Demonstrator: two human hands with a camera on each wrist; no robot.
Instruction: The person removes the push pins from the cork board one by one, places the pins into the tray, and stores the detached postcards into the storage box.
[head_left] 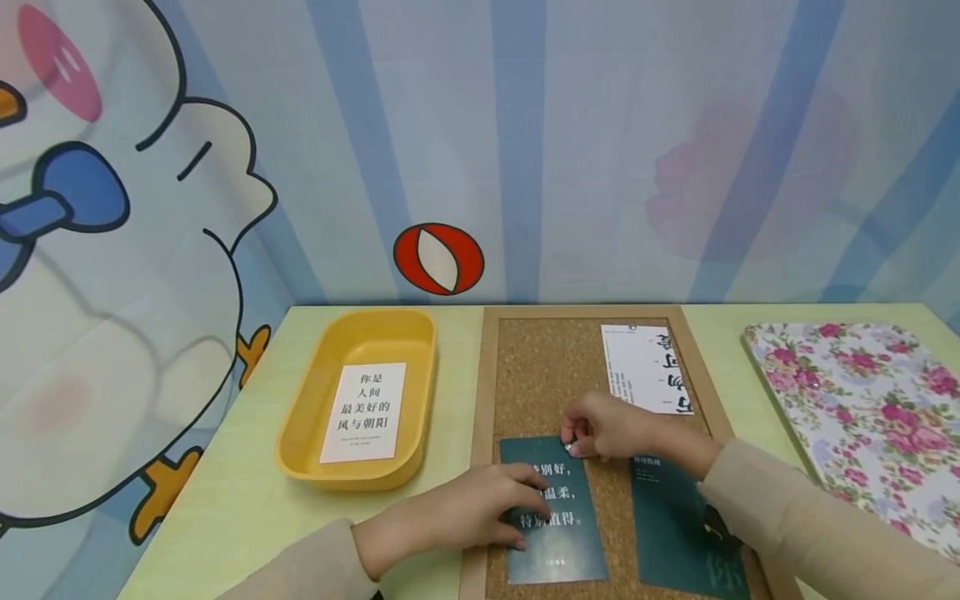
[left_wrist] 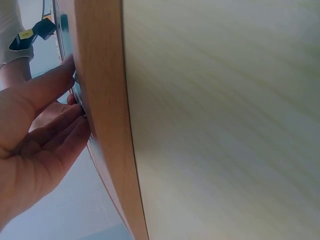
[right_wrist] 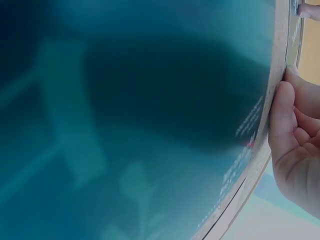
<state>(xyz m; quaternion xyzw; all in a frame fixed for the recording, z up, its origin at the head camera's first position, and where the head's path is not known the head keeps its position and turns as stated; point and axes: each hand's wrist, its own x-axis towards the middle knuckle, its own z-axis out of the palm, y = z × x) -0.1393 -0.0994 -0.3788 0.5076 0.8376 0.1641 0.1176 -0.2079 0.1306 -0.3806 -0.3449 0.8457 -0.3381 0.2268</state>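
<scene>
A dark green card (head_left: pixel 555 550) with white lettering lies on a wood-framed cork board (head_left: pixel 540 375). My left hand (head_left: pixel 487 504) rests on the card's left part, its thumb and fingers spread and touching the surface. At the top right corner of that card, my right hand (head_left: pixel 607 425) pinches a small shiny pushpin (head_left: pixel 572 448). In the right wrist view the thumb and fingers (right_wrist: pixel 283 107) stand against the board, hiding the pin. Another green card (head_left: pixel 675 533) lies under my right forearm, partly covered. Above it sits a white card (head_left: pixel 637 367) with black lettering, its lower edge near my right wrist.
To the left stands a yellow tray (head_left: pixel 300 458) holding a white printed card (head_left: pixel 365 412). A floral tray (head_left: pixel 847 392) lies on the right side of the pale table (head_left: pixel 225 517). Behind the table hangs a cartoon-printed cloth (head_left: pixel 585 150).
</scene>
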